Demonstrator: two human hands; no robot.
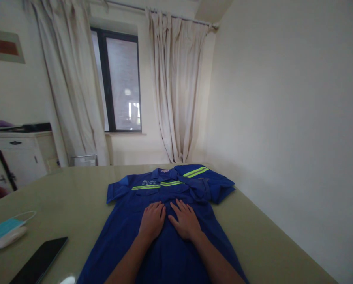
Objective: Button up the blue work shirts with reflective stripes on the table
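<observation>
A blue short-sleeved work shirt (153,252) with yellow-green reflective stripes lies spread on a pale green table (64,197), collar toward the far edge. Its right sleeve is folded over onto the chest. My left hand (152,221) rests flat on the middle of the shirt, fingers stretched out and close together. Beside it, my right hand (184,221) lies flat on the cloth too, fingers slightly spread. Neither hand holds anything.
At the table's left edge lie a blue face mask (4,228), a small white object (10,238) and a dark tablet or phone (40,260). A white cabinet (19,154), curtains and a window stand behind. A plain wall runs along the right.
</observation>
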